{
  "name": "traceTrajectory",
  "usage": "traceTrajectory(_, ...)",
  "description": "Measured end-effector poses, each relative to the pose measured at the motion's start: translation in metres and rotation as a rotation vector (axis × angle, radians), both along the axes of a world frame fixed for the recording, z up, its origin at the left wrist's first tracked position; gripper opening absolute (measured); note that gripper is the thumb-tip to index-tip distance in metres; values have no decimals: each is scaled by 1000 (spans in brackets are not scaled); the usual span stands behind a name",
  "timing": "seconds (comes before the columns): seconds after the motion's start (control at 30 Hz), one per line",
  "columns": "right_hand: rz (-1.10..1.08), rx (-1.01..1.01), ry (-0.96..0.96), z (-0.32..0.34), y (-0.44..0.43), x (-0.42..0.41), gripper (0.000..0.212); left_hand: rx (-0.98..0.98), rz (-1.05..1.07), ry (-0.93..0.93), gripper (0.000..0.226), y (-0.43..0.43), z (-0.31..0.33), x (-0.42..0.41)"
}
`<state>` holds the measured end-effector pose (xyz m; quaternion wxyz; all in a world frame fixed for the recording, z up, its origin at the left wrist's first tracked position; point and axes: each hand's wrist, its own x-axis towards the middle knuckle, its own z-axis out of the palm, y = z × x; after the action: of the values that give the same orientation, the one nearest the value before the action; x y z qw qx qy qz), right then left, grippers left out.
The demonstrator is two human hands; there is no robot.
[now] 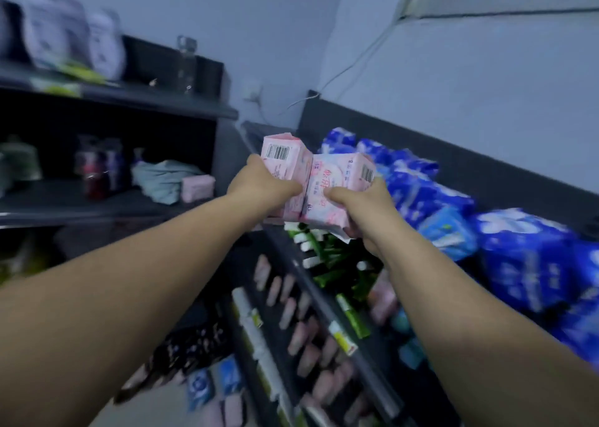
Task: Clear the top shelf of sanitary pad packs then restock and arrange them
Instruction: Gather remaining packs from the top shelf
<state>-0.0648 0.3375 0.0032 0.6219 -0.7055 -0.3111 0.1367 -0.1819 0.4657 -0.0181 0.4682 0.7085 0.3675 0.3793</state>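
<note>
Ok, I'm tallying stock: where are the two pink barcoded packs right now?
Head view, centre: the pink packs are gripped by the left hand and right hand, just left of the row of blue packs.

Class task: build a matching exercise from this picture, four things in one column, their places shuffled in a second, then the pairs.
1 pink packs
2 blue packs
3 clear bottle
4 teal cloth

A on top of the left shelf unit
B gripped by the left hand and right hand
C on the lower shelf at left
D piled against the dark back panel at right

Pairs: 1-B, 2-D, 3-A, 4-C
</note>
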Motion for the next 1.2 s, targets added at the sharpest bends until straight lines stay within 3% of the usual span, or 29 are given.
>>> traceTrajectory(0.07, 48, -42, 49, -28, 37, -14, 54, -57, 29, 21, 79, 33, -29, -18)
traceTrajectory(0.17, 117, -154, 128, -75, 87, -31, 68, -142, 49, 92, 78, 76, -77, -43)
traceTrajectory(0.33, 192, -348, 258, -158, 144, -50, 44, -294, 128, 219, 69, 124, -158, -76)
traceTrajectory(0.5, 222, -483, 335, -251, 182, -55, 42, -432, 149, 305, 73, 154, -256, -87)
traceTrajectory(0.57, 205, -510, 396, -294, 189, -55, 45, -497, 161, 322, 59, 154, -298, -86)
traceTrajectory(0.67, 207, -596, 426, -369, 197, -48, 59, -567, 181, 355, 53, 153, -372, -80)
traceTrajectory(0.83, 236, -784, 455, -512, 200, -35, 55, -737, 252, 444, 42, 136, -515, -65)
traceTrajectory(0.93, 231, -854, 423, -613, 199, -33, 62, -750, 239, 545, 53, 124, -608, -62)
traceTrajectory(1.1, 310, -964, 386, -763, 189, -32, 62, -797, 315, 662, 45, 117, -754, -56)
traceTrajectory(1.2, 296, -995, 299, -830, 191, -32, 72, -784, 321, 716, 56, 114, -828, -54)
